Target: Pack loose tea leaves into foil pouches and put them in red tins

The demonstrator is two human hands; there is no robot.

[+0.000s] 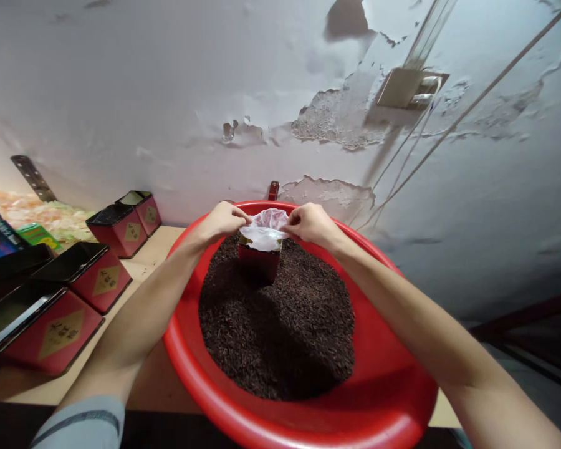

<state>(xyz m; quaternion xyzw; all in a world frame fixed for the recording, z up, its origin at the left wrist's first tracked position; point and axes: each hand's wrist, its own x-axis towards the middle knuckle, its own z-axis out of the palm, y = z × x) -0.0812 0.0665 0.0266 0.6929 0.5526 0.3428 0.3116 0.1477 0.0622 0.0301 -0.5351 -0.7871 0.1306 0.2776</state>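
Note:
A small red tin [258, 264] stands on dark loose tea leaves [303, 312] inside a large red plastic basin [383, 374]. Out of the tin's mouth rises a thin, clear plastic bag [263, 237], its rim spread wide. My left hand [224, 221] pinches the bag's left edge between thumb and fingers. On the opposite side, my right hand [311, 224] grips the right edge in the same way. The inside of the bag and its lower part are hidden by the tin.
Several red tins with gold diamond labels [63, 333] stand open on the wooden table [144, 265] at left. Behind them lie a green packet [38, 237] and pale crumpled material [51, 209]. A peeling wall [191, 125] with a socket [411, 88] and cables rises behind the basin.

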